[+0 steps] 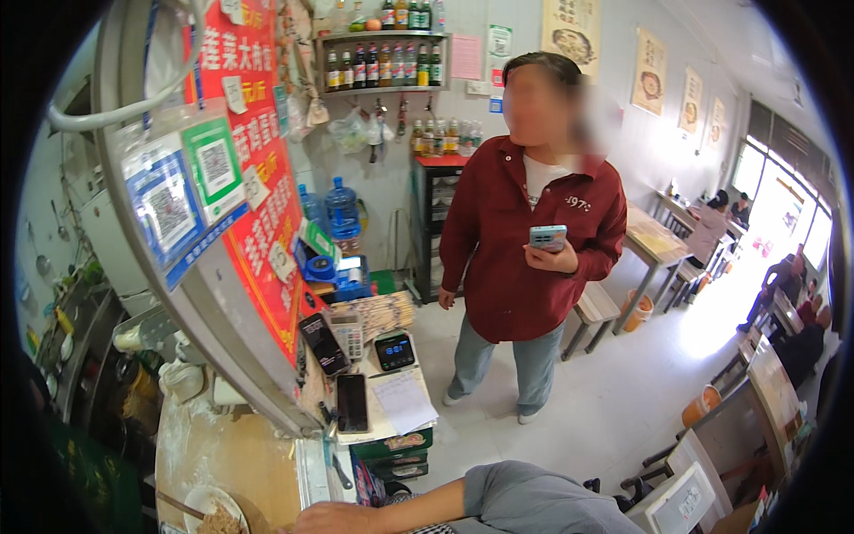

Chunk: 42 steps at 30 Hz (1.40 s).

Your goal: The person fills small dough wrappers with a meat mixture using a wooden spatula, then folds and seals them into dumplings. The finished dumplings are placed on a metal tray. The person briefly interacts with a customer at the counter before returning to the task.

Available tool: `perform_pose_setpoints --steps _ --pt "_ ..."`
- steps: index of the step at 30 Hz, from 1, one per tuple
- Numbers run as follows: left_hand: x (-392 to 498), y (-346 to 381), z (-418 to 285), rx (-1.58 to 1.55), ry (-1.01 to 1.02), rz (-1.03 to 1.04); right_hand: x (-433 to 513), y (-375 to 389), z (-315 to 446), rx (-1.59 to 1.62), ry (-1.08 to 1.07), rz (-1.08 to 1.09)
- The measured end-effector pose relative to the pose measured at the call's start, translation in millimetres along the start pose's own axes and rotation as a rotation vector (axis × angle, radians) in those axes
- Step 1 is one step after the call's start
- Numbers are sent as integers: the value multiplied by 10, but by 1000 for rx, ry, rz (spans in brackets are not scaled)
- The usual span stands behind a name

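Observation:
At the bottom edge, my right hand [337, 518] reaches left over the front of a floured wooden board [260, 460]; its fingers are cut off by the frame. My left hand is out of view. Left of the right hand sits a white plate [193, 497] holding a brown minced filling [221, 520], with a wooden stick [179, 505] leaning in it. A knife [342, 472] lies on the pale strip beside the board. Beyond it, two smartphones [351, 403] [324, 344], a calculator [347, 335], a small digital display [394, 352] and a handwritten sheet [404, 402] cover a side counter.
A person in a dark red shirt [534, 247] stands past the counter, holding a phone [548, 237]. A metal post [220, 314] and a red sign [257, 180] rise at the left. Stacked cartons [393, 457] support the counter end. Tables [657, 233], stools and seated people are at the right.

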<state>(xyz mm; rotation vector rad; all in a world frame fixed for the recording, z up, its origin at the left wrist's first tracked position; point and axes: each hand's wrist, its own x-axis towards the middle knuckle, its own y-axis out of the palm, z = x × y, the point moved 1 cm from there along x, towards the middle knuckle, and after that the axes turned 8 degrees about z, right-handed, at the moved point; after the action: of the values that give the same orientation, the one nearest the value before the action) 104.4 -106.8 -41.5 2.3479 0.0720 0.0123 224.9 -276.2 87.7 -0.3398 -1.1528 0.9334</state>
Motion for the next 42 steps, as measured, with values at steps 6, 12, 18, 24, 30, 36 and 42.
perform_pose_setpoints --steps 6,12,18,24,30,36,42 --pt "-345 463 -244 -160 -104 -409 -776 86 -829 156 671 199" --pt "-657 314 -249 -232 -157 -580 -1570 -549 -1725 652 1329 122" --pt "-715 162 -164 218 -84 -358 -1935 -781 -2335 995 1743 103" --pt "-605 433 -154 123 -83 -430 -1911 -697 -2415 972 1752 132" --pt "-516 367 -71 282 132 69 -1823 -733 -2340 981 1785 123" --pt "-481 332 -38 316 31 -5 -1858 -688 -2407 1028 1756 134" --pt "-424 536 -57 220 -140 -396 -1931 -646 -2453 1062 1716 137"
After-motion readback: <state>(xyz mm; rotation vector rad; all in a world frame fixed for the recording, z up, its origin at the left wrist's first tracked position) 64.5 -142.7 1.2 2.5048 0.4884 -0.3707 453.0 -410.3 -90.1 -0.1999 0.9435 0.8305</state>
